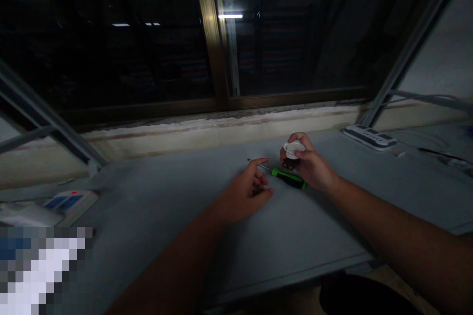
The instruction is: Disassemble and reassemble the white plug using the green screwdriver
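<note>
My right hand is closed round a small white round piece with a raised rim, held a little above the table. Its exact kind does not show, and the fingers cover part of its side. On the table below lies a screwdriver with a green and black handle, its thin shaft pointing left and away from me. My left hand is beside the shaft, fingers loosely curled and apart, with nothing in it. The left fingers hide part of the area near the screwdriver's tip.
The grey table stands against a low wall under a dark window. A white and dark power strip with cables lies at the back right. Another power strip with a red light is at the left. Metal frame posts rise at both sides.
</note>
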`<state>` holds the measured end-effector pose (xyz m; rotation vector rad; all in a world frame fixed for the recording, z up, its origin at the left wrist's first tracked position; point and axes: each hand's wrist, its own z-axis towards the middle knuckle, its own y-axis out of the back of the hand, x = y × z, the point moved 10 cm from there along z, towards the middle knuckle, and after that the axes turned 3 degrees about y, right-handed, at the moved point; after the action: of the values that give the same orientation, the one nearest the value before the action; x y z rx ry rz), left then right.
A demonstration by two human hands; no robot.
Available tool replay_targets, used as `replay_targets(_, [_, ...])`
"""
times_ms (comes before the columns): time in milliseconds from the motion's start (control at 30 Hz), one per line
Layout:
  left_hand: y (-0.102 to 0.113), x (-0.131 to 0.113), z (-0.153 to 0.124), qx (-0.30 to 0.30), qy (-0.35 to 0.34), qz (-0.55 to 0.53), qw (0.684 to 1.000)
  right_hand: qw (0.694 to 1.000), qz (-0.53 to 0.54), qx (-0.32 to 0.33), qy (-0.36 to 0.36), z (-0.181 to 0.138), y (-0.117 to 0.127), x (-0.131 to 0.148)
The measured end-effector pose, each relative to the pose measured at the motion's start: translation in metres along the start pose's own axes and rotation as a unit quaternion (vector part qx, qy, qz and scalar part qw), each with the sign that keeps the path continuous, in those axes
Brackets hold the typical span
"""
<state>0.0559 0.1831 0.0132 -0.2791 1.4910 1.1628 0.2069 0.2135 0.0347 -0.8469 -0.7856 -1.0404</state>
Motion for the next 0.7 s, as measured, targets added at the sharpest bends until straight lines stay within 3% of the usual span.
replay_targets(133, [0.004,0.003,0.001,-0.026,0.021,-0.1,0.994,0.989,-0.108,0.095,0.021,-0.009,-0.023,-0.008])
replay_targets(300, [0.002,-0.005,0.006,-0.009,-0.014,-0.19,0.982,0.963,-0.205,0.172,0.037,-0.023,-0.045,-0.011])
replay_targets(400, [0.008,-0.004,0.007,-0.028,-0.018,-0.198,0.98,0.949,-0.262,0.169,0.052,-0.024,-0.047,-0.012])
replay_targets(533, [0.02,0.005,0.007,-0.082,0.008,-0.177,0.981,0.921,-0.364,0.119,0.069,-0.016,-0.033,-0.007])
replay_targets(700, [0.034,0.014,0.006,-0.125,0.021,-0.117,0.985,0.866,-0.484,0.125,0.022,-0.011,-0.009,-0.008])
